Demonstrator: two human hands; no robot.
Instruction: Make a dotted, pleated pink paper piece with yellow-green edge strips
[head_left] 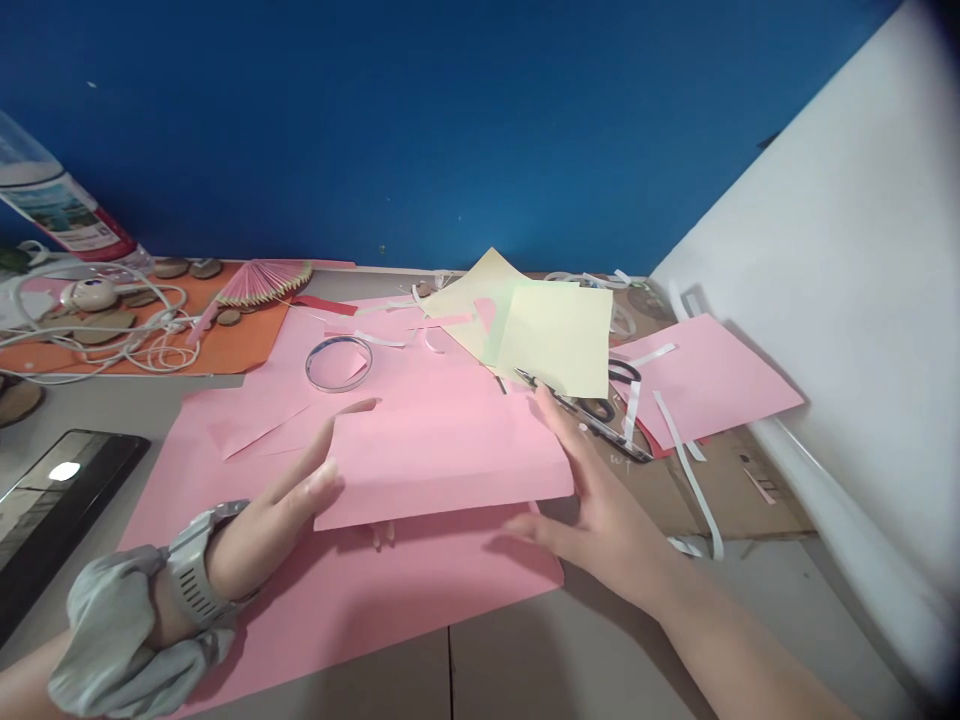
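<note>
A sheet of pink paper (450, 455), bent into a curve, is raised above a large pink sheet (450, 580) on the tabletop. My left hand (289, 500) grips its left edge, thumb on top and other fingertips showing underneath. Along the right edge my right hand (592, 495) steadies the same paper, index finger against the upper corner and thumb held apart below. A pen (600, 425) lies just past my right fingers, beside black-handled scissors (624, 372) partly under cream paper squares (562, 335). Beyond my left hand rests a roll of clear tape (339, 364).
At left are a dark phone (67, 500), white cables (157, 315) on orange paper (247, 345), a pink paper fan (262, 283) and a leaning bottle (67, 205). To the right, another pink sheet (712, 380) and white strips (686, 470) lie on cardboard (720, 500). A blue wall (420, 130) stands behind.
</note>
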